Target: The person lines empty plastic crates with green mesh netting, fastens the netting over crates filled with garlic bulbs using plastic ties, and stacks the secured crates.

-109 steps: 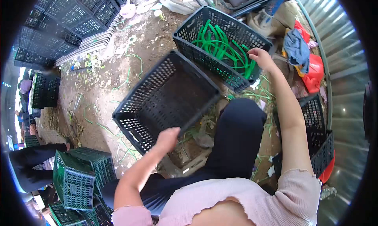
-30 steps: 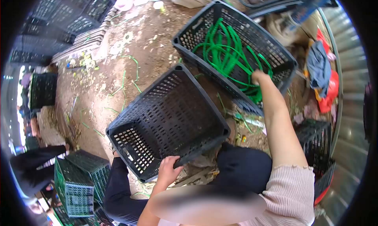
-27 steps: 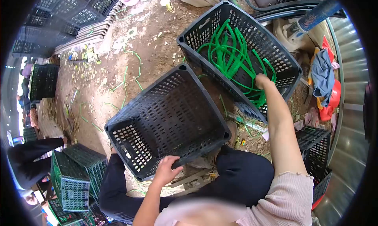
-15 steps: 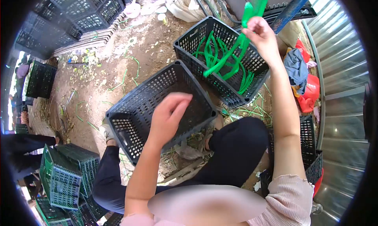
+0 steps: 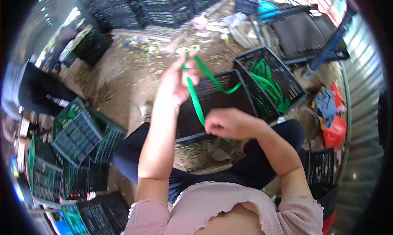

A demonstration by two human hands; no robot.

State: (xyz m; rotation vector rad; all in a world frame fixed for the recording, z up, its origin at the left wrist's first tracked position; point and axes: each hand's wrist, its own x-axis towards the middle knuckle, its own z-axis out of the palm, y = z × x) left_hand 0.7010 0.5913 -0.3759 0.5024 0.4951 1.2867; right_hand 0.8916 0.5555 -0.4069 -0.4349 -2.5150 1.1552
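Note:
My left hand (image 5: 179, 80) is raised over the left edge of the near black crate (image 5: 237, 94), its fingers closed on a green strap (image 5: 195, 102). One length of the strap runs down from it to my right hand (image 5: 227, 123), whose fingers are curled round it above the crate's front part. Another length loops off to the right over the crate. Behind and to the right, a second black crate (image 5: 294, 96) holds a loose heap of green straps (image 5: 268, 81).
Stacked green crates (image 5: 77, 136) stand at the left, near a person's dark-clothed leg (image 5: 43, 89). Black crates (image 5: 155, 7) line the back. Red bags (image 5: 335, 132) and a blue-grey cloth (image 5: 325, 106) lie at the right by a metal wall (image 5: 360, 112). A blue pole (image 5: 327, 50) leans there.
My right hand has come from above the far crate down to the near one with the strap. My left hand has risen and taken hold of it. The view has swung left and upward.

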